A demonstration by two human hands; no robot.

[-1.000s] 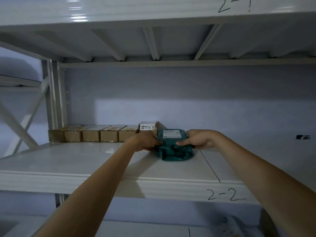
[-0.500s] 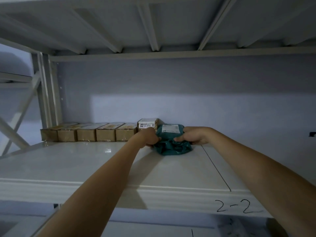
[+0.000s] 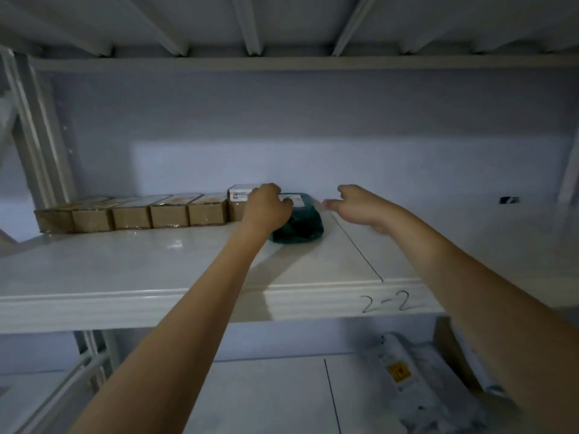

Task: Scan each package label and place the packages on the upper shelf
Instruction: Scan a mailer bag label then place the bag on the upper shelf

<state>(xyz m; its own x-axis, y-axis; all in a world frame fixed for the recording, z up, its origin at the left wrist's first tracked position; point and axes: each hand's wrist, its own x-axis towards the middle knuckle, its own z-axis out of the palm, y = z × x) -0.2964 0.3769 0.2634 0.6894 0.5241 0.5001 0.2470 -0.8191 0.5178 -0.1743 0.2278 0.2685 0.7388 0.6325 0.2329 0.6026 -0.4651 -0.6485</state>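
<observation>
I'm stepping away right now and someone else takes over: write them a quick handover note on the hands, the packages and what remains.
Left hand: resting on the teal package, grip unclear.
Right hand: open, off the package, beside it.
Teal package lies on shelf 2-2, at the right end of the row of cardboard boxes.
Done: that package is shelved.
Left: white mailer bags on the lower shelf.

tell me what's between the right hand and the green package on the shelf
Nothing. In the head view, only a bare strip of white shelf separates the right hand from the green package; the left hand rests on the package's other side.
</observation>
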